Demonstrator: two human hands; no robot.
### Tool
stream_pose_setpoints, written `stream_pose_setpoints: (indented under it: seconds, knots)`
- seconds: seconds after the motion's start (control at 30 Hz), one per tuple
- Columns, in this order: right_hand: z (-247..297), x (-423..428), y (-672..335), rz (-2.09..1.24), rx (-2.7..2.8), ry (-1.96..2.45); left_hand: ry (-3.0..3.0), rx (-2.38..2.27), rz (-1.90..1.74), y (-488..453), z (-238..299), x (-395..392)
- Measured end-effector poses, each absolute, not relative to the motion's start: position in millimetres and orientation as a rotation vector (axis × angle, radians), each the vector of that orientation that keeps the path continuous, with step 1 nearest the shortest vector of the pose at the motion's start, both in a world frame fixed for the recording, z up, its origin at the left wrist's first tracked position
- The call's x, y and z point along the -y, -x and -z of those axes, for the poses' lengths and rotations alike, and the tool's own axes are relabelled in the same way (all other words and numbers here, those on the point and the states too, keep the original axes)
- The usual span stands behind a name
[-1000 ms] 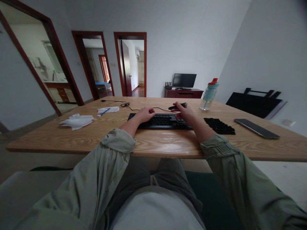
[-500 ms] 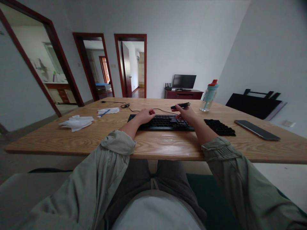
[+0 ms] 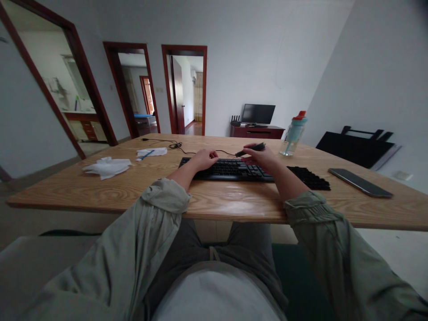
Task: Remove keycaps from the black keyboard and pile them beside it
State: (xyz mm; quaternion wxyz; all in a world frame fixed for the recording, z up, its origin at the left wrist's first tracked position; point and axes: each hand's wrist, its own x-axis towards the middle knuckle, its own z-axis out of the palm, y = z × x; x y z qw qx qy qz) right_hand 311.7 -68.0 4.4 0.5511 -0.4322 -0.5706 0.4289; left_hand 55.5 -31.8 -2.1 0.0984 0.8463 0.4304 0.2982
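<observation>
Well, the wooden counter spreads wide beneath our left hand and our right hand. Far beyond them, past its back edge, a dark red cabinet carries a black monitor. Our black keyboard lies lengthwise right under both hands, reaching from just left of the left one to about the right wrist. Past the right hand and to its right stands a clear bottle with a red cap. Closer, beside our right forearm and partly hidden by it, is a patch of small black pieces; a dark phone lies farther right.

Well left of our left hand we have a crumpled white tissue, with a smaller white sheet nearer. The left fingers curl loosely over the keyboard; whether they hold anything we cannot tell. Our right fingers grip a dark slender object, its thin end pointing left and down. A blue stick rests on the smaller sheet.
</observation>
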Motion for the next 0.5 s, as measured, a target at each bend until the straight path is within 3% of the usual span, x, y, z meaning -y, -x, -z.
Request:
stream_pose_setpoints:
  seconds: [0.5]
  knots:
    - [1.1, 63.0, -309.0, -0.84, 1.338, 1.152, -2.528, -1.264, -0.895, -55.4, 3.3, 29.2]
